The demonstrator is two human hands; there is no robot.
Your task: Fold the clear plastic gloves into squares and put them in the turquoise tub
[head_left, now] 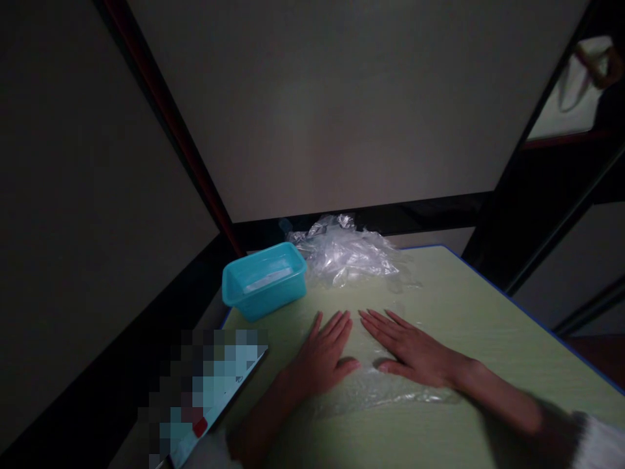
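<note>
A clear plastic bag (371, 391) lies spread on the pale green table (493, 339). Palm down on its left part rests my left hand (325, 355), with the fingers stretched out and the thumb pointing inward. My right hand (410, 348) lies flat on the right part of the bag, its fingers extended toward the upper left. A small gap separates the two hands, and neither grips anything. The bag's near edge looks wrinkled; its far edge is hard to make out against the tabletop.
Behind my hands is a heap of crumpled clear plastic bags (349, 251). A turquoise plastic basket (271, 301) stands at the table's left edge, with something pale inside. A partly blurred-out flat item (229, 378) lies at lower left. Grey partition panels (332, 117) rise behind the table.
</note>
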